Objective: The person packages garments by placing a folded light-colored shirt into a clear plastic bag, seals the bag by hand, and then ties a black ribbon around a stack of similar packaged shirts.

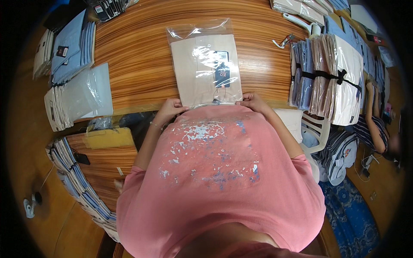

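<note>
A folded beige garment in a clear plastic bag (205,64) lies on the wooden table (137,47), with a dark hang tag on its front. My left hand (171,106) grips the bag's near left corner at the table edge. My right hand (253,101) holds the near right corner. The bag's open flap points away from me. My pink shirt hides the bag's nearest edge.
Stacks of bagged blue shirts (71,47) and empty clear bags (84,92) lie at the left. A strapped bundle of shirts (329,75) stands at the right, a tape dispenser (301,23) behind it. More shirt stacks (75,176) sit lower left. Another person (376,124) sits at the right.
</note>
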Motion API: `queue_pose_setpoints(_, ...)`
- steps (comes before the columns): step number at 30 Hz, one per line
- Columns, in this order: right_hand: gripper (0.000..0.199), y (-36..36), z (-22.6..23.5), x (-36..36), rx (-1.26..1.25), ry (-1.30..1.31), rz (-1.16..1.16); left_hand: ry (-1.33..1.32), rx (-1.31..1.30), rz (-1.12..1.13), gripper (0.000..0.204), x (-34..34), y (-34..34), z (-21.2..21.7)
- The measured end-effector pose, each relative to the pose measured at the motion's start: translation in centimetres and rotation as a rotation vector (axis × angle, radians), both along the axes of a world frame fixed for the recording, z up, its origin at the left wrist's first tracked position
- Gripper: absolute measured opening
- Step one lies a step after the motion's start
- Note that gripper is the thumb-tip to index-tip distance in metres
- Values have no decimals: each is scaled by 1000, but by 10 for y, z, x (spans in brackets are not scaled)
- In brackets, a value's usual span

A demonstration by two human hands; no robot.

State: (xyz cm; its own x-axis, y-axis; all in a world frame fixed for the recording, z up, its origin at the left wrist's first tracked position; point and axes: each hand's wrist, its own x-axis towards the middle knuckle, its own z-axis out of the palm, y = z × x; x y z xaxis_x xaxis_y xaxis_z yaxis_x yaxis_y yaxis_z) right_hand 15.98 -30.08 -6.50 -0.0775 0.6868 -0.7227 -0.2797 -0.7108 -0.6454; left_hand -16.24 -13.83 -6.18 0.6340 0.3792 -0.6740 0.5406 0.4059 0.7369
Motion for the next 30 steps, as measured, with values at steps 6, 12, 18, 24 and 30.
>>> queue_pose_setpoints(6, 14, 61, 28, 17, -13, -250, -23, -5, 116, 79, 19, 30, 48, 14)
queue_pose_setpoints(12, 23, 75, 26, 17, 39, -183, -27, -20, 98, 206, 21, 30, 58, 12)
queue_pose_setpoints(18, 22, 106, 25, 26, 135, -29, -87, -60, 272, 171, 24, 34, 90, 11)
queue_pose_setpoints(24, 11, 84, 17, 5, 104, 77, -75, 267, 1365, -211, 93, 70, 27, 74)
queue_pose_setpoints(30, 8, 94, 43, -26, 242, 22, -192, 185, 1465, -267, 90, 119, 30, 49)
